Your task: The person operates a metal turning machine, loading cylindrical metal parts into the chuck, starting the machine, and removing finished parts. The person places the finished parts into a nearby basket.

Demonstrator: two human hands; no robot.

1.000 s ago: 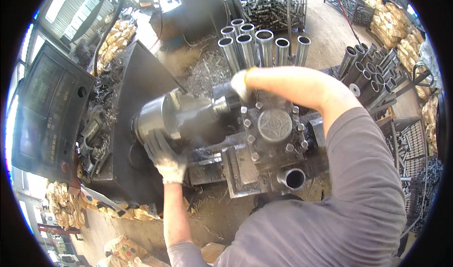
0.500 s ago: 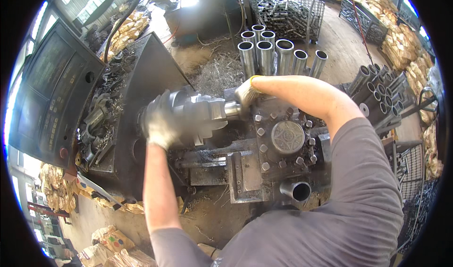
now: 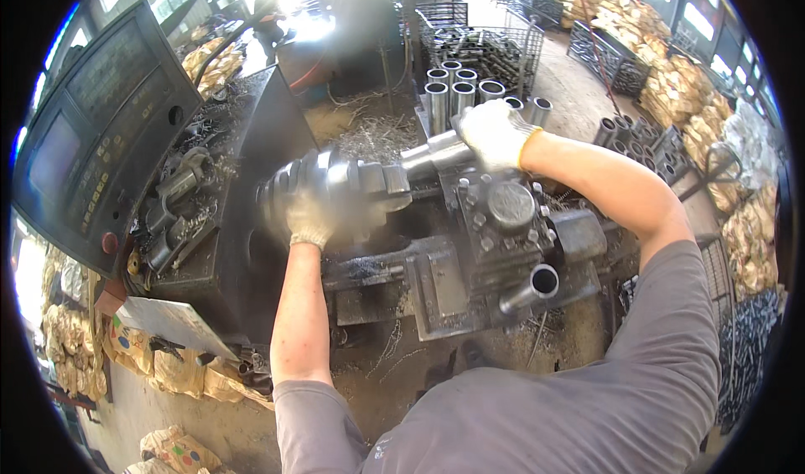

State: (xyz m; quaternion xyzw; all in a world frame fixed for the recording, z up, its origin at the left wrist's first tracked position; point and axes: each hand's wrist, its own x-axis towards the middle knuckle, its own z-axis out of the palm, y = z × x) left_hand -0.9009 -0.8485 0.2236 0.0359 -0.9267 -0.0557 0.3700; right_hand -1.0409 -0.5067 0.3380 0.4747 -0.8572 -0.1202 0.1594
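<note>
My right hand point(image 3: 495, 135), in a pale work glove with a yellow cuff, is wrapped round a shiny metal tube point(image 3: 432, 155). The tube slants above the lathe, its left end just off the jaws of the dark lathe chuck point(image 3: 345, 181). My left hand point(image 3: 307, 220), also gloved, lies against the near side of the chuck; its fingers are smeared by motion. Right of the chuck stands the bolted tool post point(image 3: 511, 207), below my right forearm. Another short tube point(image 3: 533, 290) lies on the machine at the near side of the tool post.
Several upright tubes point(image 3: 437, 105) stand beyond the tool post. More tubes point(image 3: 637, 145) are stacked at the right. A control panel point(image 3: 96, 147) rises at the left, beside a chip-strewn headstock top point(image 3: 180, 197). Metal shavings point(image 3: 377, 139) lie behind the chuck; a wire basket point(image 3: 511, 51) holds parts.
The tube has come out of the chuck to the right in my right hand, which has moved right and up. My left hand stays at the chuck. The head view has shifted.
</note>
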